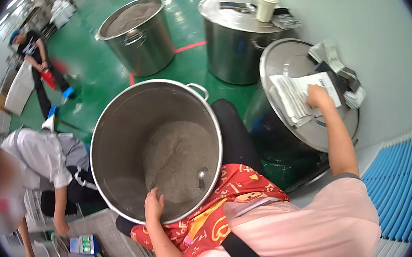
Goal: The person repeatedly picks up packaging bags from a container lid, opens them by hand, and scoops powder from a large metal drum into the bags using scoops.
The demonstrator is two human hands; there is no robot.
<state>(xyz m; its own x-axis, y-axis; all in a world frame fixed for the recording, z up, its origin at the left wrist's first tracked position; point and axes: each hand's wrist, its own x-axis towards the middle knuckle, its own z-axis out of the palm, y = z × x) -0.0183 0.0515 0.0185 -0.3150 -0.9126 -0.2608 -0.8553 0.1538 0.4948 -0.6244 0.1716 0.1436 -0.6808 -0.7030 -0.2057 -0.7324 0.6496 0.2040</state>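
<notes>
A large steel pot point(103, 134) stands between my knees, with grey-brown powder point(181, 151) in the bottom. A metal scoop or spoon point(201, 178) rests in the powder, mostly buried. My left hand point(154, 205) hangs over the pot's near rim, fingers apart and holding nothing. To the right, my right hand point(318, 96) has its fingers curled on a white packet point(331, 86) with printing. That packet lies beside a fanned stack of white packets point(291, 100) on the round steel lid point(279, 63) of another pot.
Another powder-filled pot point(144, 47) and a lidded pot point(233, 50) bearing a white cup point(266, 8) stand ahead. A co-worker point(52, 149) crouches at left near a digital scale point(84, 245). Another person point(34, 51) is farther back. Blue slats point(402, 183) line the right wall.
</notes>
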